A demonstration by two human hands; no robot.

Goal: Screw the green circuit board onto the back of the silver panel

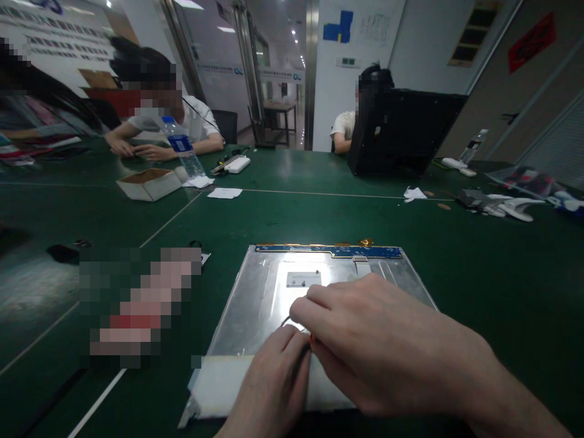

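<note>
A flat metal display panel (255,304) lies back side up in front of me, a blue circuit board strip (301,250) along its far edge. A flat ribbon cable (362,266) runs from the strip under my right hand (378,340). My left hand (278,377) is closed low over the panel's middle, its fingertips touching those of the right. Between the fingertips a thin dark wire (285,319) curves out, and a small red bit (311,339) shows there. Both hands pinch at this wire; its ends are hidden. White film (219,383) covers the panel's near edge.
A blurred-out pinkish object (141,304) lies left of the panel. Farther off are an open white box (150,184), a water bottle (185,149), a white paper (225,193) and a large black case (406,131). Several people sit around the green table (292,216).
</note>
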